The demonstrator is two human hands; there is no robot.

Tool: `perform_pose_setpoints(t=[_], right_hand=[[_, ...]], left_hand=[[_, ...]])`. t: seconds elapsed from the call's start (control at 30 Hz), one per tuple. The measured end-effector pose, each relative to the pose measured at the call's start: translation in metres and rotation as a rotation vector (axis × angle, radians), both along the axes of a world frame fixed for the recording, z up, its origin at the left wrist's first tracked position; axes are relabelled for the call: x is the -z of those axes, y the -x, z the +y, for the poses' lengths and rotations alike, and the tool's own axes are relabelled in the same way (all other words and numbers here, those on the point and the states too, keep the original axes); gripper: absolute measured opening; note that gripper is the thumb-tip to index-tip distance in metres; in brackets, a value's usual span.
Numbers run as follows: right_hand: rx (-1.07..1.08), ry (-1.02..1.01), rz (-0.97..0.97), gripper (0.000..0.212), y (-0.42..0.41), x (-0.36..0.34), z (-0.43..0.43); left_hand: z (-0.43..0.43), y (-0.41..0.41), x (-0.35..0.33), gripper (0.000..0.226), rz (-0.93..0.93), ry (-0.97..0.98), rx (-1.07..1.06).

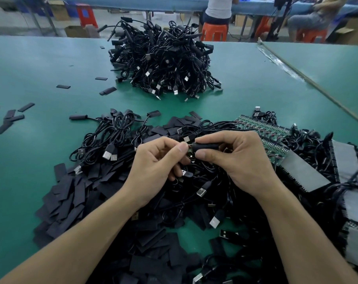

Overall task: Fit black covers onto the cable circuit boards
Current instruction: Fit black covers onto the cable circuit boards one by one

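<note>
Over the near cable heap, the right hand (235,158) pinches a black cover (206,147), a short matte sleeve, between thumb and fingers. The left hand (157,160), closed in a pinch, meets it at the sleeve's left end, where something small and metallic shows. No writing is legible anywhere.

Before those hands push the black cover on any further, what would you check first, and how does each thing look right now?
1. Right hand grips the black cover: ok.
2. Left hand holds the board end at the cover's mouth: cannot tell, fingers hide it.
3. Board lined up with the opening: cannot tell.
4. Spare flat covers within reach: ok.
5. Uncovered green boards waiting at right: ok.
6. Far finished cable pile clear of the hands: ok.
</note>
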State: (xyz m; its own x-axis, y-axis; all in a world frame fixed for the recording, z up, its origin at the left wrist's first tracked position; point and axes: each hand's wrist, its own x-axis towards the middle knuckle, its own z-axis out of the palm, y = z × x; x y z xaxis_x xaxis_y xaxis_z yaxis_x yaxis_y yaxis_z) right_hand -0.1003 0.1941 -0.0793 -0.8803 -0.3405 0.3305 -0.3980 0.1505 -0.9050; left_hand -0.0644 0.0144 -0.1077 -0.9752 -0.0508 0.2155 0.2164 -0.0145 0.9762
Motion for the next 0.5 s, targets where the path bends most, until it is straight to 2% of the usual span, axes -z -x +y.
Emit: perform_pose_setpoints(t=[0.17,0.5], right_hand=[[-0.039,0.025,-0.009,0.024,-0.0009,-0.0011,-0.0006],[-0.010,-0.080,0.046,0.029,-0.0002,0.0028,-0.0010]], left_hand=[[-0.0015,0.0002,-0.0015,0.024,0.006,0.004,0.012],[-0.0025,0.0000,0.0014,0.015,-0.025,0.110,0.049]])
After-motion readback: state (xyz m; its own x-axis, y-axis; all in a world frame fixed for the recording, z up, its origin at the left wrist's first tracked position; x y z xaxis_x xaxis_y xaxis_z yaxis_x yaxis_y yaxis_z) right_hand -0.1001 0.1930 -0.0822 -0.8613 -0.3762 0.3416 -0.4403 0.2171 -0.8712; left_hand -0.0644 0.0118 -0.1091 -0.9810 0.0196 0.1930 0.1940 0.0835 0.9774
